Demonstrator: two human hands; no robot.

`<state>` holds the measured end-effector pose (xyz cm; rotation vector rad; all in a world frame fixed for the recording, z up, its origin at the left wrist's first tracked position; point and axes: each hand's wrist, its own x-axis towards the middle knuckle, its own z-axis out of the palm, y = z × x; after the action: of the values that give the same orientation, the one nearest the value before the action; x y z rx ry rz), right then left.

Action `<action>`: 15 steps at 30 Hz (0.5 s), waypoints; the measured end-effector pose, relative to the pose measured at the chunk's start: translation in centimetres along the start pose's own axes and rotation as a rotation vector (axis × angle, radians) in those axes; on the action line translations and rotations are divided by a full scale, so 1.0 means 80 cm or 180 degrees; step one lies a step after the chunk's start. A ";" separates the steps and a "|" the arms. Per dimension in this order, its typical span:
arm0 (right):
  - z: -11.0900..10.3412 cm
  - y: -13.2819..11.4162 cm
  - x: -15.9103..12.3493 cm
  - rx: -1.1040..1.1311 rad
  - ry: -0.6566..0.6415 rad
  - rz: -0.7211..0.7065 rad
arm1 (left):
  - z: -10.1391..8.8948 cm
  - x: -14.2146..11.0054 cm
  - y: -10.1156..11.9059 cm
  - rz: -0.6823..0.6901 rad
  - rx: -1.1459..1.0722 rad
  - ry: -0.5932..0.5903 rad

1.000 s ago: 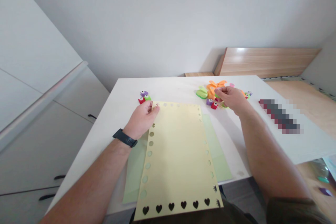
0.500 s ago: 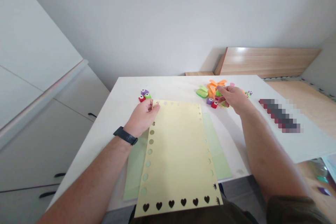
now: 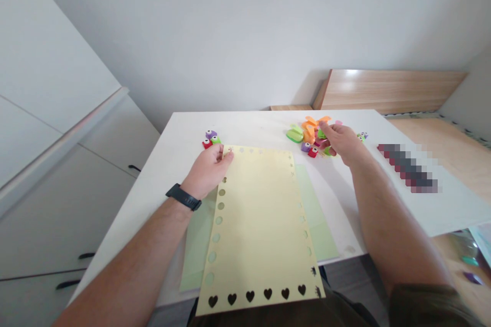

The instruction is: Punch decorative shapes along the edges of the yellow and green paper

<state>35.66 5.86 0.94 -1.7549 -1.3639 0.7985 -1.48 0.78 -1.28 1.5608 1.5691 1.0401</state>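
A pale yellow sheet of paper (image 3: 264,214) has shapes punched along its edges, hearts at the near end and circles on the left side. My left hand (image 3: 207,171) pinches its far left corner between thumb and fingers. Over a pile at the back right, my right hand (image 3: 341,143) has its thumb and fingers curled around something I cannot make out; a green part (image 3: 321,134) shows beside the fingertips. Around it lie a green paper punch (image 3: 295,134), an orange paper punch (image 3: 309,134), and small purple (image 3: 306,147) and red (image 3: 313,153) punches.
Light green paper (image 3: 318,219) lies under the yellow sheet on the white table (image 3: 153,179). Small purple, red and green punches (image 3: 211,134) sit beyond my left hand. A blurred dark item (image 3: 408,168) lies at the right. White cabinets (image 3: 46,204) stand at the left.
My right hand has shifted slightly to the right over the pile, and the green part by its fingertips shows a little farther right. My left hand and the yellow sheet have hardly moved.
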 end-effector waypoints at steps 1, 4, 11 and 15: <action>0.000 -0.002 -0.001 0.0024 -0.0006 0.0017 | 0.000 0.000 0.000 0.0005 0.0000 -0.0015; 0.001 -0.006 -0.004 0.0110 0.0019 0.0032 | 0.000 0.000 0.002 -0.0007 -0.0036 -0.0044; 0.001 -0.001 0.001 0.0175 -0.0094 -0.0038 | 0.000 -0.002 0.004 -0.0036 -0.0068 -0.0044; 0.001 -0.002 -0.001 0.0208 -0.0023 -0.0068 | -0.001 -0.001 0.001 0.0093 0.0203 -0.0086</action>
<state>35.46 5.81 1.06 -1.6860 -1.3442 0.8293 -1.50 0.73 -1.18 1.6383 1.5796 0.9895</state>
